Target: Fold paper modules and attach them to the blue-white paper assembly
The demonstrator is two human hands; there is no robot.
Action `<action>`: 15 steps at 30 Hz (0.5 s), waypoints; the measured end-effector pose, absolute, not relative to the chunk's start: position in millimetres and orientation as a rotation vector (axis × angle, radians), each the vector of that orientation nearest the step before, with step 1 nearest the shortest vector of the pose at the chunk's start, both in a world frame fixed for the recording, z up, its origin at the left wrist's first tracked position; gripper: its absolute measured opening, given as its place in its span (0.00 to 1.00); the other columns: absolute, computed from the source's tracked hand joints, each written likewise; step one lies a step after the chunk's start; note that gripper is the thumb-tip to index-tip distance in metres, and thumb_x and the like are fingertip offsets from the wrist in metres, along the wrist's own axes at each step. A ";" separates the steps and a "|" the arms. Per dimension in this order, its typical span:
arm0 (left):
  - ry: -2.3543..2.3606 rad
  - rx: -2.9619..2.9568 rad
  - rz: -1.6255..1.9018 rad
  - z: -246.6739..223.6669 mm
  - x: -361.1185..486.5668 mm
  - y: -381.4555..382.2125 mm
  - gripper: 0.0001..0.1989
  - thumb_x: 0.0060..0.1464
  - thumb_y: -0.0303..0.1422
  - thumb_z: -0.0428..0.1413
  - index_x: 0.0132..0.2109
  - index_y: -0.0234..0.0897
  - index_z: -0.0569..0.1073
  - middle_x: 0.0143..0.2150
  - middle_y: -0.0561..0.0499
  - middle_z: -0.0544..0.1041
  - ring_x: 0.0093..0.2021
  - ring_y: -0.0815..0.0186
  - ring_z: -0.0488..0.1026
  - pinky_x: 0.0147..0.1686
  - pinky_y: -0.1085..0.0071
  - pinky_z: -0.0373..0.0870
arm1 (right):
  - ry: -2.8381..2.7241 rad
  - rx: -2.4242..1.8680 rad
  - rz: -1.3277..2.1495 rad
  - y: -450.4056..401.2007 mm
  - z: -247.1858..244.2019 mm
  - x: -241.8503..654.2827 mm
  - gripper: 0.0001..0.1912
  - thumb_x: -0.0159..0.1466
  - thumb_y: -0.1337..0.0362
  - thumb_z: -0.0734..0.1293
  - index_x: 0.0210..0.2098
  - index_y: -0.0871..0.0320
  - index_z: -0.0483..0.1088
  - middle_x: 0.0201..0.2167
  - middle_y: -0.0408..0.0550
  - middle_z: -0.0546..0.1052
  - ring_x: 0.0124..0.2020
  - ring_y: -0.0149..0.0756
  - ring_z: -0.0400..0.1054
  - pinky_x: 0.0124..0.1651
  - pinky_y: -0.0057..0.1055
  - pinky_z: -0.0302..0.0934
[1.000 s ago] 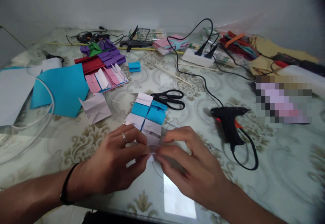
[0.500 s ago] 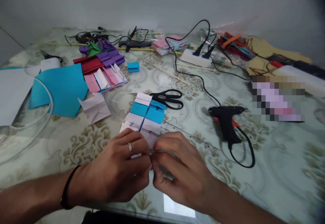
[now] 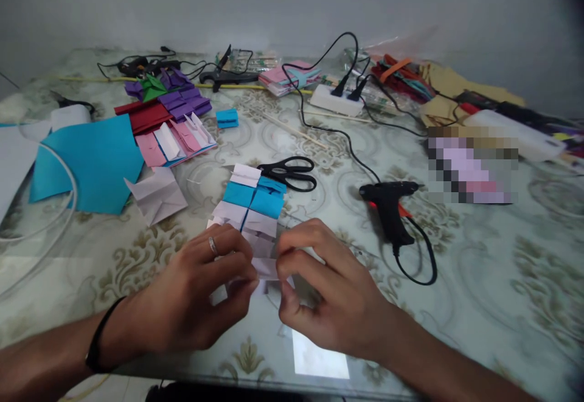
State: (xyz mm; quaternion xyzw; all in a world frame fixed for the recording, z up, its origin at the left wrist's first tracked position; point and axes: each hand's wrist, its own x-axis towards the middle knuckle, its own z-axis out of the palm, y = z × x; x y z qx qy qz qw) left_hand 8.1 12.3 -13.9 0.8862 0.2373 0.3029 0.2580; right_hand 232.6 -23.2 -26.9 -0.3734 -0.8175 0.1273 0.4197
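Observation:
Between my hands is a small piece of folded white paper (image 3: 266, 269). My left hand (image 3: 201, 289), wearing a ring and a dark wristband, pinches its left end. The fingertips of my right hand (image 3: 326, 289) close on the right end. Just beyond lie folded paper pieces, white and blue ones (image 3: 252, 200) set in two columns; their near part is hidden by my hands. Black-handled scissors (image 3: 294, 174) rest behind these pieces, blades partly covered. To the left sits a creased white paper (image 3: 159, 196).
A black glue gun (image 3: 387, 204) stands at right, its cord running to a white power strip (image 3: 335, 101). Large blue sheets (image 3: 89, 162) and a white cable loop (image 3: 68, 174) lie left. Folded pink (image 3: 182, 138), red and purple papers (image 3: 185, 105) sit behind. Thin sticks (image 3: 294, 129) lie mid-table.
My hands have drawn slightly apart, and the white paper between the fingertips now shows more. The whole scene has shifted a little left in view.

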 end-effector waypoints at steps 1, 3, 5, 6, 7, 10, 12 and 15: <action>0.645 2.403 0.815 -14.9 7.9 12.5 0.08 0.61 0.19 0.56 0.41 0.36 0.74 0.39 0.50 0.76 0.39 0.65 0.74 0.40 0.66 0.74 | -2.045 -0.945 0.332 -23.3 -26.3 233.1 0.08 0.62 0.77 0.65 0.35 0.57 0.67 0.40 0.50 0.73 0.40 0.39 0.68 0.42 0.39 0.70; 0.655 2.403 0.813 -17.2 7.4 12.6 0.08 0.62 0.19 0.57 0.42 0.37 0.75 0.40 0.50 0.76 0.39 0.65 0.75 0.40 0.67 0.74 | -2.046 -0.950 0.360 -23.3 -26.1 232.9 0.08 0.63 0.76 0.65 0.35 0.57 0.68 0.40 0.51 0.73 0.40 0.39 0.68 0.42 0.40 0.71; 0.650 2.407 0.821 -19.4 7.4 11.9 0.08 0.61 0.20 0.57 0.42 0.37 0.75 0.40 0.50 0.77 0.39 0.65 0.75 0.40 0.67 0.74 | -2.062 -0.918 0.374 -23.4 -27.3 231.4 0.07 0.64 0.76 0.65 0.35 0.57 0.68 0.40 0.51 0.74 0.41 0.39 0.69 0.43 0.40 0.71; 0.638 2.408 0.823 -20.2 7.7 11.3 0.08 0.61 0.20 0.57 0.42 0.37 0.75 0.40 0.50 0.77 0.39 0.65 0.75 0.40 0.66 0.74 | -2.068 -0.893 0.373 -23.4 -28.5 230.2 0.07 0.65 0.75 0.65 0.36 0.57 0.68 0.40 0.51 0.74 0.41 0.39 0.69 0.44 0.40 0.71; 0.625 2.408 0.824 -20.8 8.2 10.5 0.08 0.61 0.19 0.57 0.42 0.37 0.74 0.40 0.50 0.77 0.39 0.64 0.75 0.40 0.66 0.74 | -2.071 -0.874 0.368 -23.5 -29.9 228.9 0.07 0.65 0.75 0.65 0.36 0.57 0.68 0.39 0.50 0.74 0.41 0.39 0.69 0.45 0.40 0.71; 0.607 2.391 0.821 -21.3 9.6 7.5 0.09 0.61 0.18 0.57 0.40 0.37 0.73 0.39 0.50 0.78 0.39 0.64 0.74 0.40 0.65 0.73 | -2.054 -0.843 0.358 -24.0 -34.2 224.9 0.07 0.65 0.75 0.65 0.37 0.57 0.68 0.39 0.50 0.74 0.41 0.38 0.69 0.45 0.39 0.71; 0.610 2.381 0.807 -21.3 9.9 5.5 0.09 0.61 0.18 0.56 0.40 0.37 0.73 0.40 0.50 0.78 0.40 0.64 0.73 0.42 0.65 0.72 | -2.037 -0.833 0.354 -24.9 -36.3 222.9 0.07 0.64 0.75 0.65 0.36 0.57 0.68 0.38 0.49 0.74 0.40 0.38 0.68 0.44 0.39 0.71; 0.574 2.395 0.783 -20.5 9.4 4.0 0.09 0.60 0.17 0.57 0.39 0.36 0.72 0.40 0.50 0.77 0.40 0.65 0.72 0.42 0.65 0.71 | -2.043 -0.810 0.337 -27.0 -37.3 221.1 0.08 0.63 0.76 0.66 0.35 0.57 0.67 0.37 0.48 0.74 0.39 0.37 0.69 0.43 0.38 0.71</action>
